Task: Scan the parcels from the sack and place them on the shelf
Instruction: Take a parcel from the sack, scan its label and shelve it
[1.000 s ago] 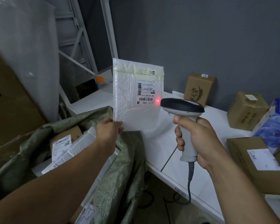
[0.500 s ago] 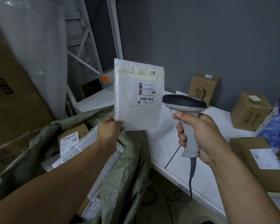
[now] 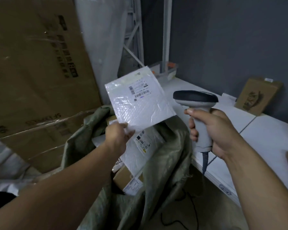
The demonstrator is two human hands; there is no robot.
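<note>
The left grip [image 3: 117, 136] pinches the lower corner of a white padded parcel [image 3: 138, 103], held tilted, label up, above the open green sack [image 3: 171, 165] beside the shelf's [image 3: 264, 138] front edge. The right grip [image 3: 213, 128] is clenched round the scanner [image 3: 195, 98] handle.

Big carton [image 3: 32, 72]: "SF EXPRESS", upside down; mailer [image 3: 138, 105] lbl blurred.

Big brown cardboard cartons [image 3: 32, 72], wrapped in clear film, are standing stacked at the left; white metal racking uprights [image 3: 166, 30] are rising against a dark grey wall [image 3: 231, 47].
</note>
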